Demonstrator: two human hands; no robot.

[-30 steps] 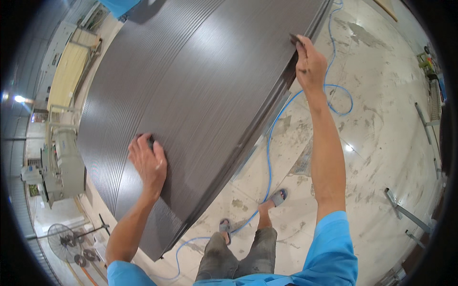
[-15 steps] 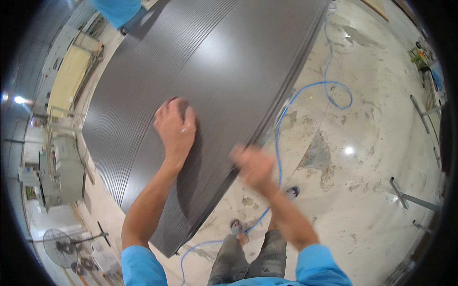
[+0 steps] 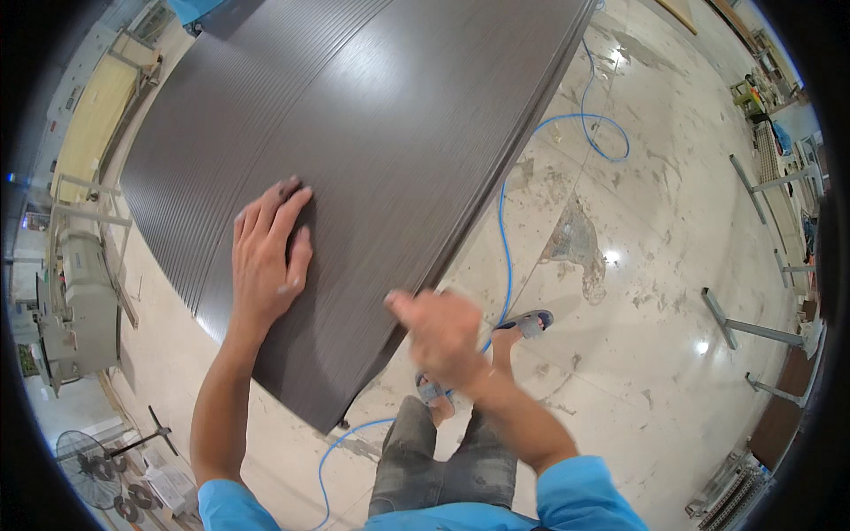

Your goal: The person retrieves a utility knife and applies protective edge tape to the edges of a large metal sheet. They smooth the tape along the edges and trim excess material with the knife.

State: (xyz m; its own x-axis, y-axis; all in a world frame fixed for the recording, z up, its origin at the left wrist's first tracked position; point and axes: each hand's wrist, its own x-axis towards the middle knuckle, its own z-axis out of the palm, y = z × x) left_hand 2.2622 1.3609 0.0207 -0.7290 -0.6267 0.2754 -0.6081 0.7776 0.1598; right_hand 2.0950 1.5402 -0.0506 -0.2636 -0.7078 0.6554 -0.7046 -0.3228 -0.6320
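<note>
Under left hand (image 3: 266, 257) — dark panel (image 3: 372, 150) runs lengthwise away, upper-right.

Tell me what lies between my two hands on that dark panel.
Only bare panel surface: the head view shows the left hand flat on the dark ribbed panel, the blurred right hand near its edge, nothing between.

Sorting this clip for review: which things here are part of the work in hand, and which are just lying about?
In hand:
- dark ribbed panel
- left hand, flat on the panel
- right hand, blurred, at the panel's near edge

Lying about:
- blue hose on the floor
- cream machine at left
- floor fan
- metal stands at right
</note>
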